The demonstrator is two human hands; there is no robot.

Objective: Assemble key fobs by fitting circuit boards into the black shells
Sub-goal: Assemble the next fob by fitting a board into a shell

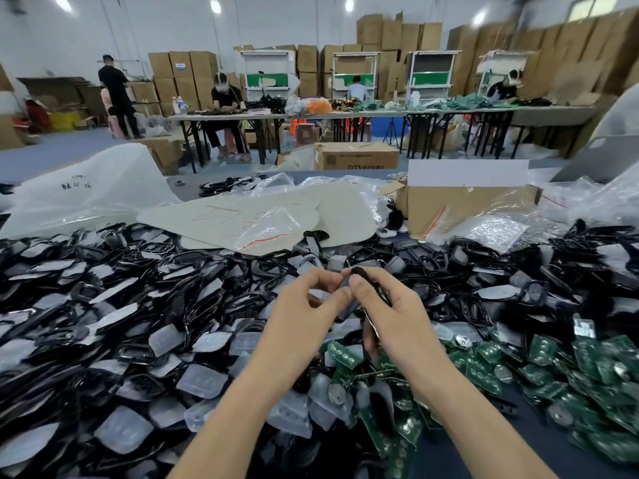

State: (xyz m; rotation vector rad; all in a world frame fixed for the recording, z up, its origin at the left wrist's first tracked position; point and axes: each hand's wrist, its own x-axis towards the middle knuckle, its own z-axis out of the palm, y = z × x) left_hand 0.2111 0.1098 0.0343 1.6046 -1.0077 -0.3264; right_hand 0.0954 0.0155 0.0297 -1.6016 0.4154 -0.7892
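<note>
black shell (359, 273) sits at frame centre, raised above the heap of loose shells (103, 305). both hands grip it. left hand (304, 305) pinches its left edge with thumb and forefinger. right hand (401, 316) pinches the upper end, with its lower fingers curled round something dark that i cannot identify.

risks: the grip is fingertip only, so a slip would drop the piece into the look-alike heap. a board pressed in skewed could jam or bend. cannot tell whether a board is already seated.

orientation: long axis runs roughly top to bottom of the frame, slightly tilted, with the rounded end toward frame top. green circuit boards (539, 368) lie lower right, translucent pads (200, 380) lower left.
</note>
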